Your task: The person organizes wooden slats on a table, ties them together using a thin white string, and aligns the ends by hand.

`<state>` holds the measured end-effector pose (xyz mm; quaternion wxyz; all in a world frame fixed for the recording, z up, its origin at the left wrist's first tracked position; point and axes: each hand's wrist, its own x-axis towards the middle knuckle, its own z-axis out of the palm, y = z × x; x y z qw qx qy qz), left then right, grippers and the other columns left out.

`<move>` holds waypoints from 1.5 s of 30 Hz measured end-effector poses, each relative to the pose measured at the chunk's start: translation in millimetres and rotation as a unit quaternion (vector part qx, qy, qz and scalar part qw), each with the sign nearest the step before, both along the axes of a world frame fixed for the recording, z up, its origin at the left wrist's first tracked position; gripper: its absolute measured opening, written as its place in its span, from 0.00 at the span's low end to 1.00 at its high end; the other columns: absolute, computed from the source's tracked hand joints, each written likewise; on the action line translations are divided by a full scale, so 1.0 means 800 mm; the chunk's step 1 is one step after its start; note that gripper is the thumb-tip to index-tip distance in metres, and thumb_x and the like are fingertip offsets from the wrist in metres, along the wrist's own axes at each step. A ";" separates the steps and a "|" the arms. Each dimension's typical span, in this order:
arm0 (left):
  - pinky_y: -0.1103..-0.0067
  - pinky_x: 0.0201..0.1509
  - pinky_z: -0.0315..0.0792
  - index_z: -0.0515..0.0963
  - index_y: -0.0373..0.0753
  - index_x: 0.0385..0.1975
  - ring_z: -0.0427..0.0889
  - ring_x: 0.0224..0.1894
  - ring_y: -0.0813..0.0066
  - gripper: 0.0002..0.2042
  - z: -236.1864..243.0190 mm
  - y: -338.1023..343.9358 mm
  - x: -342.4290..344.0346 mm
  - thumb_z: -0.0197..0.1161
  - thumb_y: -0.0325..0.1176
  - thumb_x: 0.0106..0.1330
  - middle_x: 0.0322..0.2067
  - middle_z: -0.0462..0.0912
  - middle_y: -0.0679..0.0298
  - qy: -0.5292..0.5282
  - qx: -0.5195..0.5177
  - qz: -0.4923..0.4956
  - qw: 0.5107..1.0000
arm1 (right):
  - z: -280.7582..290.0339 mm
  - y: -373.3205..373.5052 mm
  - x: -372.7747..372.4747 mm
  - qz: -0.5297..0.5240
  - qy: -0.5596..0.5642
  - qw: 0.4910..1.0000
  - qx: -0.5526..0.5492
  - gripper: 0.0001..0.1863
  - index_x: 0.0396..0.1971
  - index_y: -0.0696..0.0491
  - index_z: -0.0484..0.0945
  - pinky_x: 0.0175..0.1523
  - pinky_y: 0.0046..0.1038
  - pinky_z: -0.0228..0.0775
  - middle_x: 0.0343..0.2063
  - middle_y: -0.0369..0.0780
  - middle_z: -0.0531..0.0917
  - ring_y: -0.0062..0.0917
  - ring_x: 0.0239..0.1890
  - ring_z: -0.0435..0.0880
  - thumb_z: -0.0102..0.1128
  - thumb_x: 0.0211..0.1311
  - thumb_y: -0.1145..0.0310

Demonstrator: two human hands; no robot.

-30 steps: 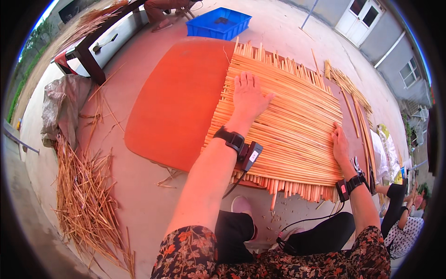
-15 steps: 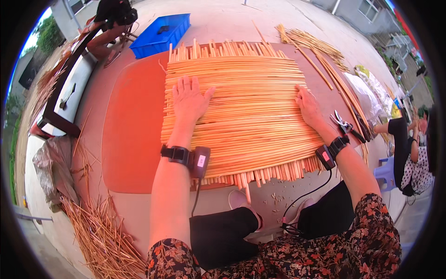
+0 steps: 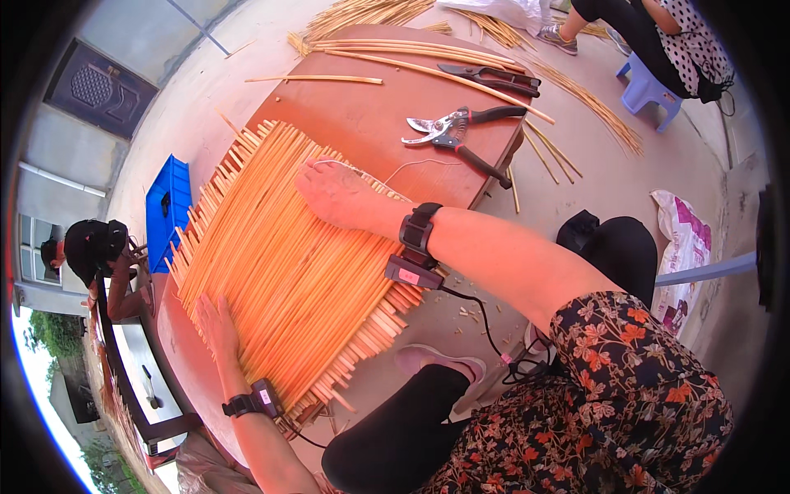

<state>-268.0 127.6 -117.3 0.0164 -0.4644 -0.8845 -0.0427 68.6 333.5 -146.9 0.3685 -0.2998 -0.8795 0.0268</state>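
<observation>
Near ends: pale cut tips of the lower stalks jut out unevenly along the near right side of the mat.
Mat: stalks (image 3: 280,272) laid close side by side over crossing ones, on the near left part of the red-brown table (image 3: 354,100).
Left hand: left hand (image 3: 218,328) at the mat's left edge, fingers extended, not closed round anything.
Right hand: right hand (image 3: 339,195) resting on the mat's right edge, fingers partly hidden; whether it grips cannot be told.
String: thin pale string (image 3: 421,161) beside the right hand, trailing right across the table; held or loose, cannot tell.
Step in hand: judged to be levelling the mat, a hand at each end of its top stalks.
Next move: would call for even pressure from both ends, so the loose top stalks do not roll or spread.
Red-and-black shears: pruning shears (image 3: 461,125) on the table, right of the mat, blades parted.
Dark shears: second pair (image 3: 494,80), farther off, among long loose stalks (image 3: 415,49).
Bin: blue bin (image 3: 180,185), on the ground beyond the mat's far left side.
Stool: blue stool (image 3: 646,92), far right, under a seated person (image 3: 698,45).
</observation>
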 end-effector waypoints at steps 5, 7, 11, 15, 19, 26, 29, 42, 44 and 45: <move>0.66 0.78 0.38 0.49 0.33 0.73 0.43 0.76 0.56 0.34 -0.020 0.037 0.025 0.38 0.54 0.76 0.74 0.47 0.48 -0.020 0.001 -0.015 1.000 | -0.009 0.030 0.044 -0.005 0.022 0.999 -0.039 0.11 0.36 0.59 0.76 0.64 0.40 0.64 0.41 0.50 0.79 0.43 0.54 0.77 0.51 0.58 0.69; 0.66 0.78 0.37 0.48 0.34 0.73 0.42 0.77 0.57 0.34 -0.022 0.047 0.037 0.38 0.53 0.76 0.74 0.46 0.49 -0.019 0.000 -0.020 1.000 | -0.013 0.039 0.055 -0.021 0.033 0.999 -0.034 0.11 0.36 0.59 0.77 0.64 0.40 0.63 0.41 0.51 0.80 0.44 0.54 0.76 0.51 0.59 0.68; 0.68 0.78 0.36 0.48 0.34 0.73 0.41 0.77 0.58 0.34 -0.033 0.072 0.073 0.37 0.54 0.76 0.75 0.44 0.51 -0.057 0.007 0.000 0.998 | -0.031 0.060 0.073 -0.037 0.006 0.998 -0.050 0.13 0.39 0.59 0.78 0.66 0.43 0.60 0.45 0.53 0.81 0.45 0.56 0.76 0.51 0.60 0.66; 0.69 0.78 0.37 0.48 0.34 0.73 0.42 0.77 0.59 0.35 -0.046 0.098 0.106 0.37 0.54 0.76 0.75 0.44 0.53 -0.069 0.002 -0.001 0.998 | -0.050 0.082 0.085 -0.054 0.013 0.996 -0.066 0.15 0.40 0.59 0.79 0.67 0.45 0.58 0.47 0.54 0.81 0.46 0.58 0.75 0.51 0.61 0.65; 0.69 0.78 0.37 0.48 0.33 0.73 0.42 0.77 0.59 0.35 -0.053 0.108 0.118 0.38 0.55 0.76 0.75 0.45 0.53 -0.092 0.016 0.004 0.996 | -0.051 0.093 0.099 -0.008 -0.032 0.992 -0.120 0.16 0.42 0.60 0.78 0.68 0.46 0.57 0.49 0.56 0.80 0.47 0.59 0.75 0.50 0.63 0.64; 0.69 0.78 0.37 0.48 0.33 0.73 0.42 0.77 0.59 0.36 -0.061 0.113 0.125 0.40 0.54 0.75 0.75 0.45 0.53 -0.110 0.030 0.014 0.993 | -0.035 0.100 0.119 0.025 -0.094 0.988 -0.124 0.19 0.47 0.61 0.78 0.71 0.47 0.52 0.58 0.60 0.74 0.49 0.63 0.71 0.50 0.63 0.63; 0.68 0.78 0.37 0.48 0.33 0.73 0.42 0.77 0.59 0.36 -0.056 0.108 0.120 0.40 0.54 0.75 0.75 0.45 0.53 -0.119 0.038 0.014 0.992 | -0.039 0.090 0.103 -0.050 -0.048 0.993 -0.091 0.20 0.47 0.62 0.77 0.71 0.50 0.51 0.58 0.60 0.73 0.50 0.63 0.71 0.49 0.64 0.63; 0.65 0.78 0.36 0.50 0.34 0.73 0.42 0.77 0.56 0.34 -0.018 0.055 0.044 0.39 0.53 0.75 0.74 0.46 0.48 -0.055 0.015 -0.016 0.998 | 0.076 0.053 0.048 0.096 -0.223 0.970 0.025 0.21 0.44 0.65 0.80 0.65 0.49 0.58 0.48 0.57 0.79 0.47 0.54 0.75 0.57 0.56 0.65; 0.66 0.78 0.36 0.50 0.34 0.73 0.42 0.77 0.56 0.34 -0.013 0.043 0.019 0.39 0.53 0.75 0.74 0.46 0.48 -0.045 0.023 -0.016 0.999 | 0.076 0.055 0.000 0.134 -0.176 0.974 0.045 0.19 0.41 0.64 0.81 0.64 0.46 0.60 0.46 0.56 0.80 0.46 0.52 0.76 0.57 0.55 0.65; 0.66 0.78 0.36 0.50 0.34 0.73 0.42 0.77 0.56 0.34 -0.019 0.047 0.014 0.38 0.54 0.75 0.74 0.46 0.48 -0.038 0.024 -0.026 0.999 | 0.063 0.062 -0.026 0.088 -0.089 0.990 0.061 0.17 0.38 0.64 0.81 0.63 0.43 0.60 0.45 0.55 0.80 0.45 0.52 0.76 0.58 0.54 0.65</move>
